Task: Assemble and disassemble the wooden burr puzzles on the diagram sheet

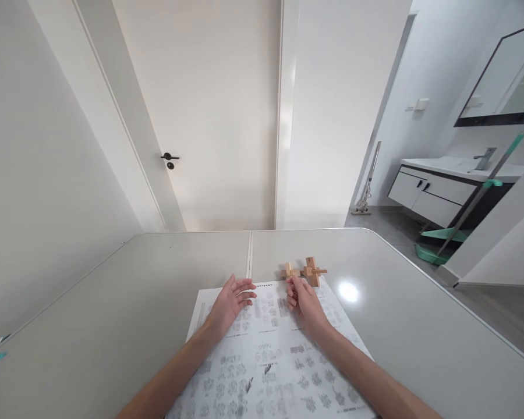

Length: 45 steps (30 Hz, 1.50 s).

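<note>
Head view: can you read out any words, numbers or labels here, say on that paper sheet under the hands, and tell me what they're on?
No text here can be read.
Paper sheet: a printed line along its far edge and small captions beside the diagrams, all too small and blurred to read.
Wooden puzzle, by the right hand: no lettering shows.
Door: no sign or label shows.

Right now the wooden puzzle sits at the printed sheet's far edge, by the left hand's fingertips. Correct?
No. The head view shows the wooden puzzle at the far edge of the printed sheet by the fingertips of the right hand; the left hand lies open on the sheet, apart from it.
</note>
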Available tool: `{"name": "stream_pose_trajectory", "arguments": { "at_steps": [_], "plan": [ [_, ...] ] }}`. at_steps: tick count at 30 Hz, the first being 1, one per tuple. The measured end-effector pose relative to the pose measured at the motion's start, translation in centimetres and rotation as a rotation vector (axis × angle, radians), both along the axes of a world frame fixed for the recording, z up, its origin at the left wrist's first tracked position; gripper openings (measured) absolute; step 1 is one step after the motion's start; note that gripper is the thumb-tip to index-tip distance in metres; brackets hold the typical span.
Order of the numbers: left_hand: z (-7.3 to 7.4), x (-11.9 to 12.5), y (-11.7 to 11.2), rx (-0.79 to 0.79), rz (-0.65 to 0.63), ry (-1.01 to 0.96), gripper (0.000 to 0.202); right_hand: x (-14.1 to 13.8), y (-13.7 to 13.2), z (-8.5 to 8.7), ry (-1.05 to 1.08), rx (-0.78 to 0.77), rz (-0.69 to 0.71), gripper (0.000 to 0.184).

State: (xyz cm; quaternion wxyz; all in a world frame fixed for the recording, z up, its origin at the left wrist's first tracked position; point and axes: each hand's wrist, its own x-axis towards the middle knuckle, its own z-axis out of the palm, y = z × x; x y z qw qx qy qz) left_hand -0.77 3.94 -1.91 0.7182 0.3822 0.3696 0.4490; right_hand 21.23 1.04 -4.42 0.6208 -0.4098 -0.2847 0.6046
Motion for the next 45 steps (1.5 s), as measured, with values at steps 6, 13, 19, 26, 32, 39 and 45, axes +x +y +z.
{"name": "stream_pose_trajectory", "arguments": {
  "at_steps": [6, 13, 19, 26, 32, 39, 45],
  "plan": [
    [0.1, 0.1, 0.0, -0.010, 0.009, -0.003, 0.048, 1.5, 1.5, -0.8, 0.245, -0.060, -0.034, 0.040],
    [-0.2, 0.1, 0.1, -0.003, -0.002, -0.018, 0.048, 2.9, 2.8, -1.7, 0.442, -0.049, -0.061, 0.034],
    [0.1, 0.2, 0.0, -0.005, 0.004, -0.032, 0.048, 3.2, 3.1, -2.3, 0.403, -0.063, -0.149, 0.033],
    [0.3, 0.3, -0.2, 0.010, 0.002, -0.012, 0.049, 2.9, 2.2, -1.5, 0.093, 0.017, -0.258, 0.036],
    [0.3, 0.3, -0.6, 0.083, -0.031, 0.059, 0.040, 1.3, 0.0, 1.7, -0.234, 0.153, -0.251, 0.049],
    [0.8, 0.8, -1.8, 0.423, -0.120, 0.281, 0.052, -0.9, -2.3, 2.2, -0.732, 0.421, 0.013, 0.046],
    [1.7, 0.7, -2.7, 0.497, -0.357, 0.189, 0.081, -1.9, -3.3, 1.8, -0.858, 0.586, 0.233, 0.036]
  ]
}}
